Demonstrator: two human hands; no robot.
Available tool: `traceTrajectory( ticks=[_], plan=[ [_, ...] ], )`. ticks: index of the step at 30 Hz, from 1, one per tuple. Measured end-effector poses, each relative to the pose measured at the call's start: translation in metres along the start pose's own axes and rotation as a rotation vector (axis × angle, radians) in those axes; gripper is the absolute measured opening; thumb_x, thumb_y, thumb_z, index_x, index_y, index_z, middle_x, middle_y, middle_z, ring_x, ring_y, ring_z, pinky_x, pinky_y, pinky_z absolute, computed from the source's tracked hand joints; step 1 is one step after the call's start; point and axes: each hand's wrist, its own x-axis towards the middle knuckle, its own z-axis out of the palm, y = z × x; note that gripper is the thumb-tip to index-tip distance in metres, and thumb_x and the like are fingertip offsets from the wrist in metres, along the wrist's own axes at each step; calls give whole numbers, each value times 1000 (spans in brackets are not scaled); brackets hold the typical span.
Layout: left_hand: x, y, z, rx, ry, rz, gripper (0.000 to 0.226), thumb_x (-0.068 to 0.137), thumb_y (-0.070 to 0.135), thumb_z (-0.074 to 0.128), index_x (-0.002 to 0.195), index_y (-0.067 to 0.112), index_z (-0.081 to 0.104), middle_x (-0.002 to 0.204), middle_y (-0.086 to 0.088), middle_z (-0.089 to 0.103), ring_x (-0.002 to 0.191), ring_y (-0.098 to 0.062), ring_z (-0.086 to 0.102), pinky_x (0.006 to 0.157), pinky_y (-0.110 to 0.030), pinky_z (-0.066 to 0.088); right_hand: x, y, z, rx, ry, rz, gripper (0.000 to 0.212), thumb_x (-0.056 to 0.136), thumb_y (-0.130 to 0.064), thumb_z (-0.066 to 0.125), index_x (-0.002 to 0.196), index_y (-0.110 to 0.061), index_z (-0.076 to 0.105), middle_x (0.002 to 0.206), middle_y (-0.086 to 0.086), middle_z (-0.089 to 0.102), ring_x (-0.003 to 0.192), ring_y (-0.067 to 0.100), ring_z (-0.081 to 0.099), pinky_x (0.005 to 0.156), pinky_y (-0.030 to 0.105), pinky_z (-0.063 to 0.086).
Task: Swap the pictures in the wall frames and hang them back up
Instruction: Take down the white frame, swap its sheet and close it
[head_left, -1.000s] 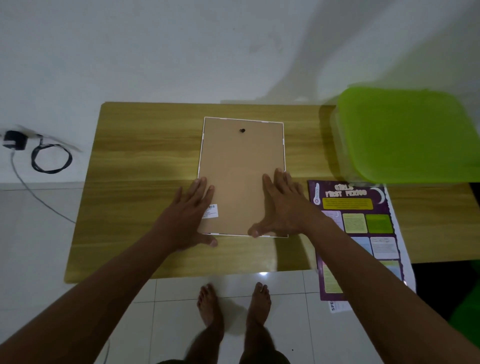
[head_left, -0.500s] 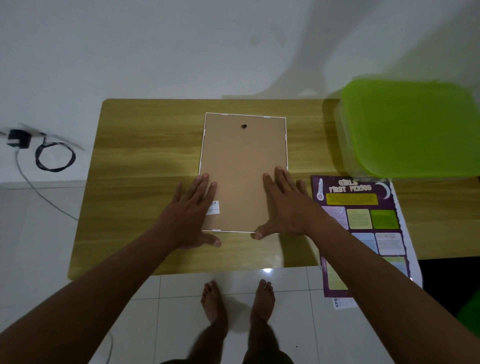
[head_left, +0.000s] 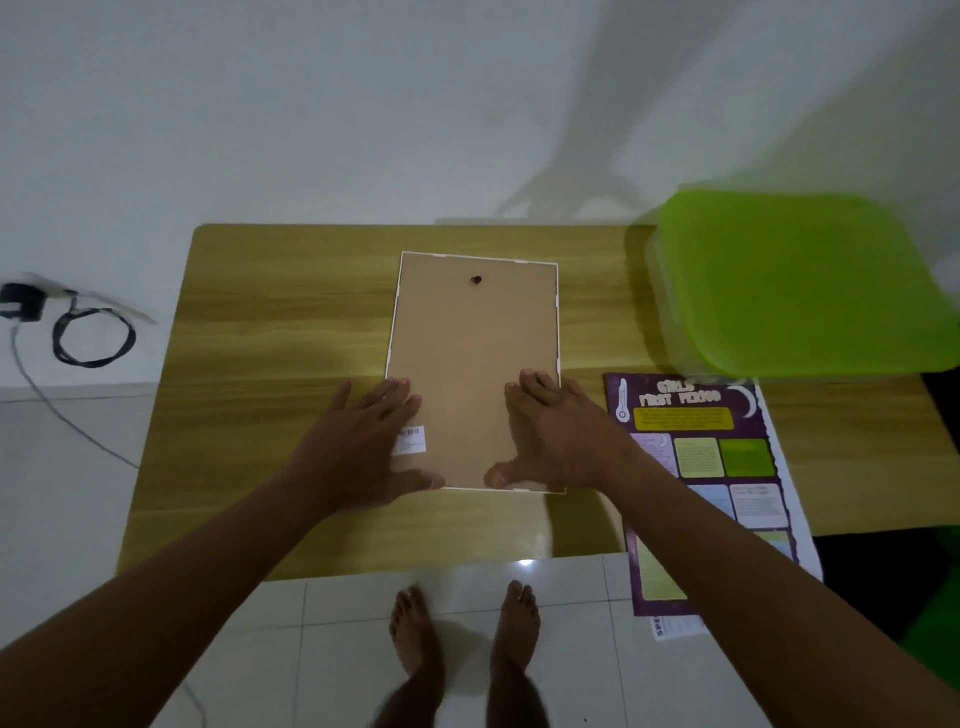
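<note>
A white-edged picture frame (head_left: 470, 353) lies face down on the wooden table (head_left: 270, 364), its brown backing board up and a small dark hanger near the far edge. My left hand (head_left: 358, 447) lies flat with straight fingers on the frame's near left corner, beside a white sticker. My right hand (head_left: 550, 436) presses flat on the near right corner, thumb along the near edge. A purple poster (head_left: 696, 452) lies to the right of the frame, hanging over the table's front edge.
A green plastic lid or box (head_left: 800, 280) sits at the table's far right corner. A black charger with a coiled cable (head_left: 78, 332) lies on the floor at the left by the white wall. My bare feet stand on white tiles below the table's front edge.
Both hands stay flat on the frame's near corners. The view has shifted slightly; the frame has not visibly moved on the table.
</note>
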Motion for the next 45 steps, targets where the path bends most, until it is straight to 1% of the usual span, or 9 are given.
traceTrajectory(
  ticks=[3, 8, 14, 21, 26, 29, 36, 41, 45],
  plan=[
    [24, -7, -24, -249, 127, -181, 68, 80, 69, 51, 127, 20, 57, 132, -3, 59, 120, -26, 53, 96, -39, 45, 3, 5, -9, 266, 170, 144, 108, 63, -93, 44, 140, -17, 50, 150, 11, 37, 139, 28, 35, 115, 40, 32],
    [71, -23, -32, -447, 240, -362, 53, 86, 25, 66, 135, 11, 51, 120, -17, 59, 113, -36, 53, 93, -41, 44, 38, 23, -7, 417, 306, 388, 72, 83, -48, 73, 132, -2, 45, 131, 22, 46, 123, 40, 43, 101, 40, 36],
    [107, -37, -41, -176, -72, -336, 95, 85, 49, 65, 155, 18, 8, 160, -9, 14, 139, -36, 26, 106, -49, 33, 70, 31, -18, 521, 278, 492, 90, 79, -52, 75, 145, -12, 29, 127, 17, 41, 120, 38, 45, 99, 41, 45],
    [127, -38, -51, 110, -362, -142, 86, 95, 49, 48, 154, 15, -4, 162, -2, -14, 150, -28, -8, 114, -62, 6, 86, 32, -31, 235, 149, 453, 108, 81, -57, 71, 154, -7, 8, 160, 10, 9, 140, 38, 23, 108, 53, 32],
    [120, -27, -46, 177, -246, -125, 87, 91, 42, 43, 153, 6, -6, 161, -12, -15, 149, -30, -11, 115, -58, 3, 77, 35, -16, 80, 99, 349, 86, 99, -60, 34, 157, -12, -6, 165, 8, -13, 152, 35, -3, 118, 62, 11],
    [111, -17, -28, 112, -143, -25, 97, 82, 70, 17, 154, 8, -5, 161, -11, -16, 149, -27, -13, 118, -53, 2, 75, 33, -9, -39, 144, 329, 79, 101, -59, 26, 158, -13, -5, 166, 4, -14, 150, 37, -15, 115, 67, -2],
    [109, -15, -6, 28, -142, -83, 120, 67, 92, 13, 151, 13, -18, 157, -5, -26, 147, -23, -21, 119, -51, -6, 79, 30, -11, 8, 133, 263, 72, 102, -49, 33, 157, -11, 7, 166, 5, 1, 151, 33, 2, 115, 64, 9],
    [107, -23, -26, -170, -45, -141, 89, 91, 49, 53, 155, 18, -1, 163, -5, -5, 150, -22, -2, 121, -45, 6, 78, 26, -24, 82, 121, 287, 76, 98, -50, 42, 156, -13, 8, 166, 4, -4, 138, 38, 24, 104, 53, 32],
    [73, -13, -32, -417, 185, -532, 80, 81, 33, 69, 148, 13, 30, 147, -14, 38, 132, -36, 36, 106, -42, 35, 73, 27, -32, 282, 117, 334, 91, 87, -46, 64, 153, -15, 10, 158, 16, 15, 136, 44, 32, 105, 51, 41]
  ],
)
